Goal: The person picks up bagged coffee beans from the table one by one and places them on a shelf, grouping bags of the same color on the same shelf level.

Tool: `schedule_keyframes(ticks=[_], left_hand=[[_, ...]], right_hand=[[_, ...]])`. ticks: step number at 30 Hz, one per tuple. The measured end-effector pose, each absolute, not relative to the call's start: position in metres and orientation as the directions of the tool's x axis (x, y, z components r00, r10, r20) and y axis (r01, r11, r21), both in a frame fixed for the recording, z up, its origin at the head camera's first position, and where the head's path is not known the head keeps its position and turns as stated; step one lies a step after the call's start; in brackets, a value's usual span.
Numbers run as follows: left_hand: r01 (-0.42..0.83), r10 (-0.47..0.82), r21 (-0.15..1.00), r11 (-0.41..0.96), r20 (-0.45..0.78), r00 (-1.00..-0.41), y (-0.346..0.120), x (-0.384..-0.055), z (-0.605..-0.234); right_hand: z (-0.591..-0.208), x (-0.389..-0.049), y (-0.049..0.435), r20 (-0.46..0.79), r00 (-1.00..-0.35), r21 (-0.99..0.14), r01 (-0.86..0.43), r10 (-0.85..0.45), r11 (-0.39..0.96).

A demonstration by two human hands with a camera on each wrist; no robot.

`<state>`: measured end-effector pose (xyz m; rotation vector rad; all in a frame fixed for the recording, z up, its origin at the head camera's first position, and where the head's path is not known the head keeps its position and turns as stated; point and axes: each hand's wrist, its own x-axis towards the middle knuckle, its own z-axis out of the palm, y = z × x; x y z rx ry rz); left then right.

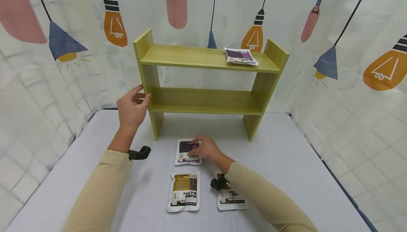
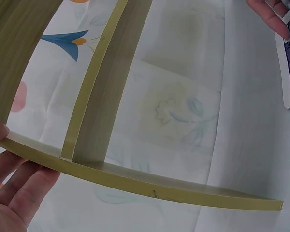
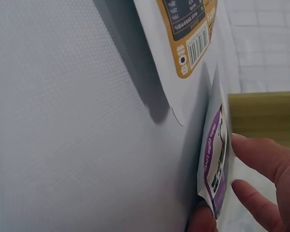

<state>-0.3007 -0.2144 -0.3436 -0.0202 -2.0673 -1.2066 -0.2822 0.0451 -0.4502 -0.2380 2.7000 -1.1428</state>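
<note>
My left hand (image 1: 131,106) grips the side panel of a yellow-green wooden shelf (image 1: 203,101) at its left edge. In the left wrist view, the thumb lies on the inner side of that panel (image 2: 154,191) and the fingers on its outer side. Below the shelf, my right hand (image 1: 206,149) pinches the right edge of a white pouch with a purple label (image 1: 184,150), lettered "Hello Coffee Lover". The right wrist view shows the thumb and a finger over the pouch (image 3: 215,159), with another fingertip tucked at its table-side corner.
Another purple-labelled pouch (image 1: 241,56) lies on the shelf's top board, toward the right. Nearer on the white table (image 1: 149,196) are a brown-labelled pouch (image 1: 184,193) and, partly under my right forearm, more brown-labelled pouches (image 1: 232,198). Patterned cloth (image 1: 197,16) hangs behind the shelf.
</note>
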Motion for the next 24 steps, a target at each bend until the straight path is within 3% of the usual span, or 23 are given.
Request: schedule_keyframes(ticks=[24], left_hand=[[0.354, -0.335, 0.75, 0.558, 0.594, -0.732, -0.2141, -0.301, -0.3438]], right_hand=[[-0.4506, -0.2753, 0.0411, -0.058, -0.971, -0.734, -0.118, -0.234, 0.669]])
